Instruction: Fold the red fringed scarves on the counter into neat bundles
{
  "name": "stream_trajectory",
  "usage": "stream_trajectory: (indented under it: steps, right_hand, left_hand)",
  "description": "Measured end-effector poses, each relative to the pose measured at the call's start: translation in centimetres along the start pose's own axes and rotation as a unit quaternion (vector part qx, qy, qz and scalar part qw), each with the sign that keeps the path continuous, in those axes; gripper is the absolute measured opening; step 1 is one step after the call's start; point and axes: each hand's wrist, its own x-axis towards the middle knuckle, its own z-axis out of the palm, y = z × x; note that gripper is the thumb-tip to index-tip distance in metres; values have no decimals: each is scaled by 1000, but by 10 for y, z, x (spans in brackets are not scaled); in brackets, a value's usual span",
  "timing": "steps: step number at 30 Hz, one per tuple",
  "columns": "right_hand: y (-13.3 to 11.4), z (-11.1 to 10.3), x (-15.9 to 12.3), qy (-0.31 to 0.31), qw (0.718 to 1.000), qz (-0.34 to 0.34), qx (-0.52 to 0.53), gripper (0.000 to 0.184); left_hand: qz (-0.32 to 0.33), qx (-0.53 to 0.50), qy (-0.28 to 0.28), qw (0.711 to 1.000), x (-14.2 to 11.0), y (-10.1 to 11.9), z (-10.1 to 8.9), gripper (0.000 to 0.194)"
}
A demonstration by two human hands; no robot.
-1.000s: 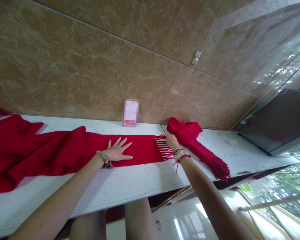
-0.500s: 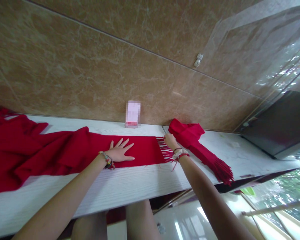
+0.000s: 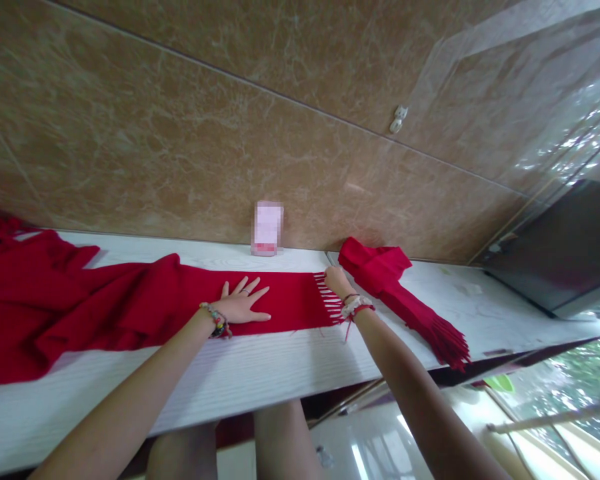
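Presses left hand (image 3: 237, 308) flat on the scarf (image 3: 293, 301) along the worktop (image 3: 275, 363), with fingers (image 3: 258, 295) spread wide and gripping nothing, seemingly against sliding; curls right hand (image 3: 337, 281) at the fringe (image 3: 332, 306), perhaps for straightening; cannot tell how closed, or holding what.

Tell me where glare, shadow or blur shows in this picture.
Head view: bright glare streaks the glossy pale floor; head view: soft shadow darkens the white wood-grained counter below the fringed red scarf; head view: pixelation blurs the pink-and-white rectangular item.
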Motion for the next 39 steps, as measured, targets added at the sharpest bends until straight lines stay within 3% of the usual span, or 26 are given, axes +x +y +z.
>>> stream_trajectory:
  steps: [5,8,13,17,21,25,30,35,39]
  right_hand:
    - [18,-19,0,-43,998,34,-15,31]
    - [0,-23,4,-40,999,8,-5,26]
    - [-31,-12,12,-53,998,-17,21,27]
    - [-10,-9,10,-54,998,11,15,31]
    - [10,-22,4,-23,1000,16,10,29]
    - [-23,-31,-5,32,998,-44,37,25]
    - [-82,-11,-25,58,981,-158,91,37]
    - [-81,12,-38,41,979,-179,92,47]
    - [-70,17,-36,48,979,-185,72,47]
  left_hand:
    - [0,-2,-1,1000,0,0,0,83]
    - [0,0,-1,1000,1,0,0,83]
    - [-2,-1,-2,1000,0,0,0,83]
    - [-4,-7,-1,1000,-1,1,-1,82]
    - [-4,-12,-4,1000,-1,1,-1,83]
    - [0,-7,-7,1000,0,1,0,83]
    - [-18,-20,22,999,0,-2,-1,76]
    - [-135,-11,76,988,1,-9,-1,68]
    - [-145,-2,76,987,3,-12,2,66]
